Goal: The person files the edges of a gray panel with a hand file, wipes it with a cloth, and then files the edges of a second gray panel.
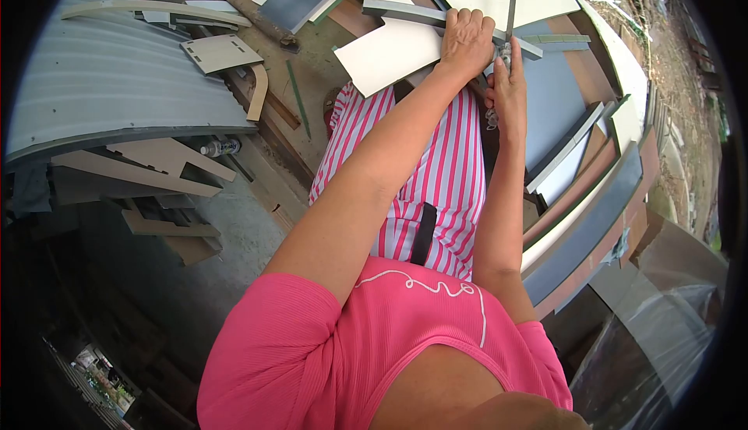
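Observation:
My left hand [468,40] presses down on a long grey-edged strip of board [403,12], with its fingers curled over it. The strip lies crosswise above my lap. My right hand [508,95] is closed round the handle of a long, narrow, flat metal tool, like a file or thin blade [512,5]. Its dark shaft points away from me and crosses the strip close to my left hand. Something clear and crumpled wraps the handle, and my index finger stretches along it. A cream board piece [391,54] lies beneath the strip, left of my left hand.
Cut boards in cream, grey and brown [549,95] are piled ahead and to my right. At left stands a corrugated metal sheet [132,87] with curved and slotted pieces [222,54] on it. A bottle [221,147] sits below its edge. Clear plastic sheeting [662,329] lies at lower right.

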Demonstrator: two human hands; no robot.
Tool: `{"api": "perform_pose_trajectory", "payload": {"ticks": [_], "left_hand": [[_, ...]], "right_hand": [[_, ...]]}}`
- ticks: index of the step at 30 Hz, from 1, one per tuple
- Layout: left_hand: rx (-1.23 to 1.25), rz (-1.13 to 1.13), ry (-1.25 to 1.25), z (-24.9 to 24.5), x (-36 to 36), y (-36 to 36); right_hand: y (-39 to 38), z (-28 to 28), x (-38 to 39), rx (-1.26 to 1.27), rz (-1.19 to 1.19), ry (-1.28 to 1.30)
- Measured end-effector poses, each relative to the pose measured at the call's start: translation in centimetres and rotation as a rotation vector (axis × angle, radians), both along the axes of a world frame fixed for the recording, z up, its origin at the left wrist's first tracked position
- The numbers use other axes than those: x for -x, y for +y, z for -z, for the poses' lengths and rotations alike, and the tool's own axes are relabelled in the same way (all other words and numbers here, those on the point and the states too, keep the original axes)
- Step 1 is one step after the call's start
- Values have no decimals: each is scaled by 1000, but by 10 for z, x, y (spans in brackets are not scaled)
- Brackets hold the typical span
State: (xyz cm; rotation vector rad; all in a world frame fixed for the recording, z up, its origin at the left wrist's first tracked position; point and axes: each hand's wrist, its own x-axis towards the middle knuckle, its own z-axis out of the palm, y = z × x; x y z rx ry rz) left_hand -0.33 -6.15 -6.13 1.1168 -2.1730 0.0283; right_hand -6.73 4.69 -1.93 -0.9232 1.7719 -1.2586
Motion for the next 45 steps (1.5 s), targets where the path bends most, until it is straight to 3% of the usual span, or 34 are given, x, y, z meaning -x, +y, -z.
{"api": "perform_pose_trajectory", "payload": {"ticks": [4,5,14,22,27,29,33,39,45], "left_hand": [[-13,1,-5,2,0,-1],[-18,0,-9,2,1,-1],[18,-7,56,5,3,-3],[17,-8,7,8,3,-2],[56,3,32,9,3,-3],[52,-10,31,8,3,-5],[-14,6,-39,3,1,-1],[5,-26,-42,4,4,0],[43,74,126,13,4,-6]], "right_hand": [[58,9,-27,-34,41,114],[71,11,-32,-74,53,15],[-2,-8,-4,1,12,-9],[75,13,-43,-52,63,48],[20,-1,-4,-60,28,8],[-4,0,7,62,-37,-42],[-2,2,1,55,-13,-37],[65,8,-31,-56,52,65],[3,1,1,16,-2,3]]}}
